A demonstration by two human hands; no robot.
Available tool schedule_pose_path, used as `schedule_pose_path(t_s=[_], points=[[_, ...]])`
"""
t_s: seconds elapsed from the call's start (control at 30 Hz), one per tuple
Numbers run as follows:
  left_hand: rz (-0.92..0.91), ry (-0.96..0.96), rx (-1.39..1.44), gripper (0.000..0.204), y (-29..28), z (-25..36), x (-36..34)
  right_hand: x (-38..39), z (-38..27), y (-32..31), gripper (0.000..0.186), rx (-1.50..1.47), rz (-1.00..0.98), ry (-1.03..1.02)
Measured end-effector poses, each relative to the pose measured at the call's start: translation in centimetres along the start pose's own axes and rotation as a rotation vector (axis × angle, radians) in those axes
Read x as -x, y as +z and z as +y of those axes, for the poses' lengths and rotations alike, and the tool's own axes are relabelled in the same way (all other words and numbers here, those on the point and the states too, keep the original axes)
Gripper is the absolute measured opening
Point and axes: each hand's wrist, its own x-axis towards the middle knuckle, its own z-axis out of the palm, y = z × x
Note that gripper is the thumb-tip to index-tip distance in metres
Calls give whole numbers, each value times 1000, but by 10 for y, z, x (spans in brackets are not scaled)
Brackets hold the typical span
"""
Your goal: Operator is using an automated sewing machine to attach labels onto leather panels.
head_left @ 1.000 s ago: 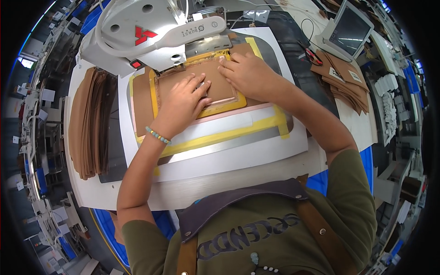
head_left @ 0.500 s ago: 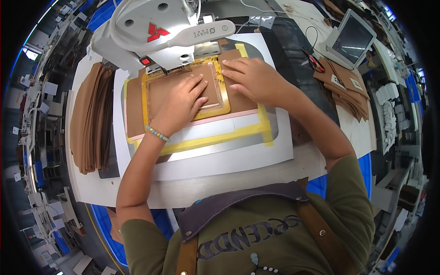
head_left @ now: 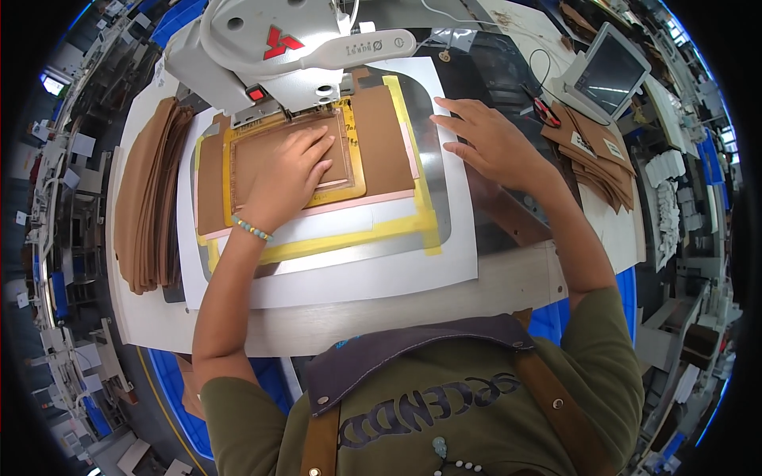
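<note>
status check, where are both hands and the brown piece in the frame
Left hand flat on the brown piece inside the yellow frame. Right hand open on the metal plate, holding nothing. Sewing machine head overhangs the frame's top edge.

The left hand lies flat, palm down, its fingers stretched forward and close together, the forearm straight with a bead bracelet at the wrist, while the right hand is open, fingers spread pointing left, forearm bent inward.
</note>
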Motion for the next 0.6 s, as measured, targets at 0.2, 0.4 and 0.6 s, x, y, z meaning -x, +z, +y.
schedule_pose_path(t_s=[0.2,0.4,0.6], points=[[-37,-49,63,39,-32,-9,43,-22,-21,11,44,-16,-49,-108],[-96,-13,193,50,-45,-7,58,-75,-57,35,41,-83,-42,-316],[-212,56,87,54,-32,-5,48,-115,-73,72,39,105,-71,-291]])
